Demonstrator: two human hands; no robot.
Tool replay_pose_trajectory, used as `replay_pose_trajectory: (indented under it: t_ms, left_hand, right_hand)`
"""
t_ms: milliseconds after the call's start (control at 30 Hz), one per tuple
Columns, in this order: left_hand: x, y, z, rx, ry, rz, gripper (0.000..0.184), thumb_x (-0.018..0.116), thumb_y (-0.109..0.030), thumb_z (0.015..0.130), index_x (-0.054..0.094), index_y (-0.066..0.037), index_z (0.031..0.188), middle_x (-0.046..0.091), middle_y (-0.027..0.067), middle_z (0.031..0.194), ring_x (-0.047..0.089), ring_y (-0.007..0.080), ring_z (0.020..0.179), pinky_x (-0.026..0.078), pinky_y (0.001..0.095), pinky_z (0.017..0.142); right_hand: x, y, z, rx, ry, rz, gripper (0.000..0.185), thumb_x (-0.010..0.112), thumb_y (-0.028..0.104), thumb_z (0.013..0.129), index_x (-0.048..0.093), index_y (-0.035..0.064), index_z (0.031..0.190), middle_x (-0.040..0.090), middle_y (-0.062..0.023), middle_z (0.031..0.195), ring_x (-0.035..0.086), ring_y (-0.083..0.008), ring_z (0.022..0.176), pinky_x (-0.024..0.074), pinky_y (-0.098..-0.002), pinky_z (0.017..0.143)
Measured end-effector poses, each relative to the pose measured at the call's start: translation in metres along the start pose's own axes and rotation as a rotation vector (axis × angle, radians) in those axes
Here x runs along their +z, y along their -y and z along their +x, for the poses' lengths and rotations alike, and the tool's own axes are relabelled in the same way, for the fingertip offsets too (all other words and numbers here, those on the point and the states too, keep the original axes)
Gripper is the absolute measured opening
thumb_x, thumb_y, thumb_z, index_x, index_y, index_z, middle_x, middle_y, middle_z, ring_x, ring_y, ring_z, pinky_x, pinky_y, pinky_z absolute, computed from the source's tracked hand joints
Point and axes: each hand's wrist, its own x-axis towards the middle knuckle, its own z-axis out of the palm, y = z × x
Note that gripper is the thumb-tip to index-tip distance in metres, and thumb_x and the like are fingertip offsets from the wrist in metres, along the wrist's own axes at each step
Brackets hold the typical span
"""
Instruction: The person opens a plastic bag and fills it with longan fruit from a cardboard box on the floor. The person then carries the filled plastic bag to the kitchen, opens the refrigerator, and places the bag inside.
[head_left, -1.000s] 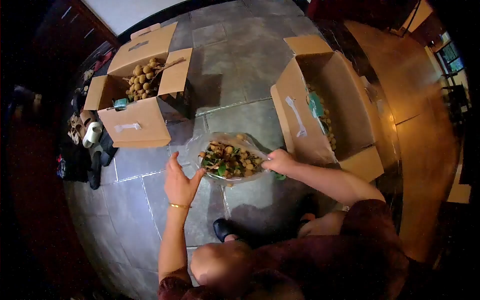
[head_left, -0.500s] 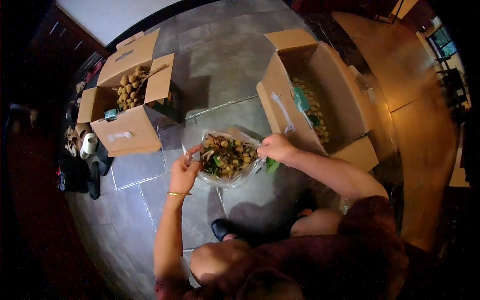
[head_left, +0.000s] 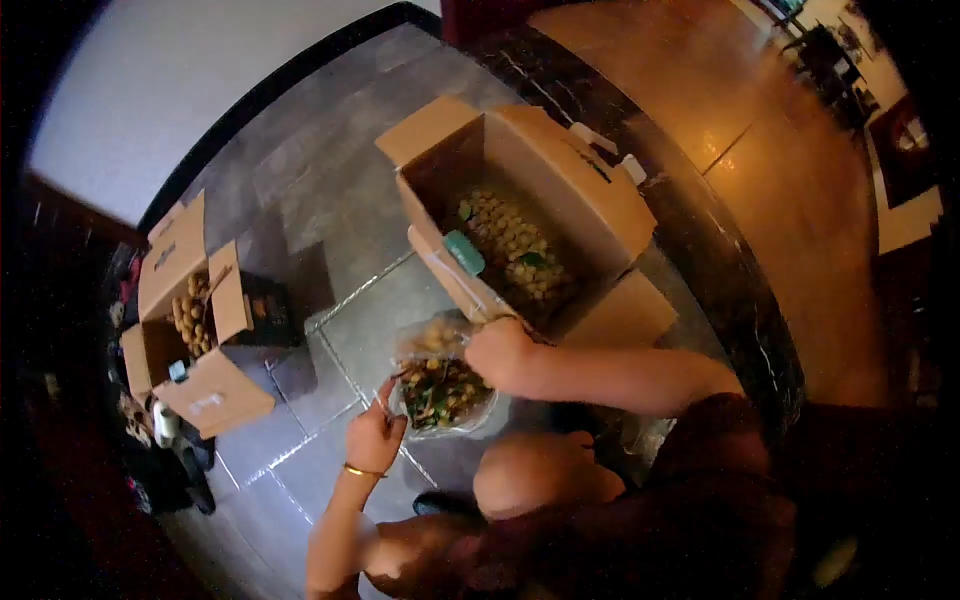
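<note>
A clear plastic bag [head_left: 447,398] of small round brown fruit, twigs and green leaves stands on the tiles between my hands. My left hand [head_left: 374,437], with a gold bangle at the wrist, pinches the bag's left edge. At the bag's upper right rim is my right hand [head_left: 497,352], closed on the plastic. Just beyond it stands an open cardboard box [head_left: 590,205] with a layer of the same fruit [head_left: 515,245] and a few leaves on its bottom. A green piece [head_left: 463,253] sits on this box's near left wall.
Another open cardboard box [head_left: 215,391] at the left holds bunches of brown fruit [head_left: 191,315]. Shoes [head_left: 163,425] lie beside it at the far left. A dark stone border [head_left: 700,220] runs behind the right box, with an orange-brown floor [head_left: 640,90] beyond.
The view has turned to the right, so both boxes appear farther left. More fruit shows inside the right box. My left hand has closed on the bag's edge; my right hand keeps its grip.
</note>
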Motion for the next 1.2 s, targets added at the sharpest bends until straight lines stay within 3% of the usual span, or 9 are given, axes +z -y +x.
replay_pose_trajectory:
  t_ms: [67, 167, 233, 300, 367, 533, 800, 1000, 1200]
  left_hand:
    - [-0.004, -0.003, 0.002, -0.04, 0.063, 0.022, 0.067, 0.065, -0.018, 0.075, 0.038, -0.015, 0.137, 0.058, 0.0102, 0.06, 0.059, 0.0309, 0.057, 0.046, 0.0412, 0.053]
    - [-0.009, -0.008, 0.003, -0.058, 0.092, 0.064, 0.071, 0.067, -0.018, 0.074, 0.035, -0.01, 0.137, 0.06, 0.0076, 0.06, 0.059, 0.029, 0.056, 0.047, 0.0397, 0.053]
    - [-0.008, -0.007, 0.002, -0.103, 0.097, 0.049, 0.072, 0.067, -0.018, 0.074, 0.034, -0.009, 0.138, 0.06, 0.0067, 0.06, 0.06, 0.0281, 0.055, 0.047, 0.0388, 0.053]
    - [0.0, 0.0, -0.001, -0.161, 0.092, -0.019, 0.073, 0.069, -0.015, 0.073, 0.036, -0.008, 0.137, 0.061, 0.0054, 0.06, 0.061, 0.0259, 0.056, 0.048, 0.037, 0.053]
    - [-0.001, -0.004, -0.003, -0.222, 0.07, -0.065, 0.073, 0.07, -0.014, 0.072, 0.036, -0.007, 0.136, 0.061, 0.0051, 0.061, 0.062, 0.0251, 0.056, 0.048, 0.0362, 0.054]
    - [0.006, 0.001, -0.015, -0.349, 0.035, -0.115, 0.068, 0.07, -0.011, 0.074, 0.039, -0.009, 0.135, 0.063, 0.0071, 0.064, 0.063, 0.0248, 0.06, 0.05, 0.0345, 0.056]
    - [0.006, -0.005, -0.005, -0.414, 0.001, -0.293, 0.057, 0.066, -0.006, 0.076, 0.045, -0.007, 0.129, 0.061, 0.0071, 0.063, 0.062, 0.0195, 0.058, 0.049, 0.0312, 0.057]
    - [0.013, 0.007, 0.003, -0.346, 0.018, -0.306, 0.053, 0.063, -0.002, 0.079, 0.045, -0.003, 0.129, 0.058, 0.0042, 0.063, 0.058, 0.0129, 0.056, 0.047, 0.0263, 0.054]
    - [0.008, 0.004, 0.002, -0.305, 0.009, -0.28, 0.053, 0.061, 0.0, 0.08, 0.044, -0.005, 0.131, 0.058, 0.0035, 0.063, 0.058, 0.0105, 0.056, 0.047, 0.0246, 0.052]
  right_hand:
    - [-0.027, -0.023, -0.016, -0.1, -0.261, 0.195, 0.01, 0.06, 0.014, 0.071, 0.069, 0.0089, 0.07, 0.066, -0.01, 0.071, 0.066, -0.025, 0.07, 0.052, -0.0379, 0.057]
    - [-0.089, -0.078, -0.007, 0.054, -0.056, 0.236, 0.012, 0.058, 0.012, 0.073, 0.066, 0.0038, 0.073, 0.065, -0.0136, 0.074, 0.066, -0.0292, 0.075, 0.0528, -0.0422, 0.064]
    - [-0.053, -0.136, 0.032, 0.168, -0.273, 0.335, 0.015, 0.058, 0.012, 0.073, 0.067, 0.0, 0.079, 0.065, -0.0173, 0.084, 0.065, -0.0316, 0.082, 0.0527, -0.0425, 0.071]
    - [-0.013, -0.183, 0.088, 0.359, -0.061, 0.312, 0.015, 0.06, 0.01, 0.073, 0.071, 0.0044, 0.082, 0.067, -0.0169, 0.082, 0.065, -0.0336, 0.078, 0.0526, -0.0453, 0.065]
    - [0.017, -0.216, 0.14, 0.373, 0.234, 0.283, 0.029, 0.06, 0.014, 0.074, 0.065, 0.0006, 0.1, 0.063, -0.0202, 0.101, 0.062, -0.033, 0.093, 0.0511, -0.0415, 0.079]
    - [0.153, -0.241, 0.232, 0.668, -0.154, 0.405, 0.045, 0.059, 0.018, 0.078, 0.053, -0.001, 0.119, 0.061, -0.0195, 0.109, 0.059, -0.0339, 0.101, 0.0476, -0.0435, 0.087]
    - [0.113, -0.228, 0.191, 0.527, 0.096, 0.494, 0.069, 0.058, 0.053, 0.078, 0.048, 0.0049, 0.127, 0.054, -0.0154, 0.124, 0.051, -0.0301, 0.114, 0.0405, -0.0434, 0.095]
    - [0.177, -0.252, 0.193, 0.063, 0.151, 0.286, 0.064, 0.05, 0.054, 0.079, 0.046, 0.0181, 0.132, 0.055, -0.016, 0.122, 0.052, -0.0333, 0.112, 0.0346, -0.0452, 0.099]
    - [0.187, -0.247, 0.202, 0.271, 0.273, 0.745, 0.058, 0.056, 0.045, 0.078, 0.049, 0.0152, 0.127, 0.056, -0.0145, 0.12, 0.054, -0.0302, 0.107, 0.0392, -0.0449, 0.095]
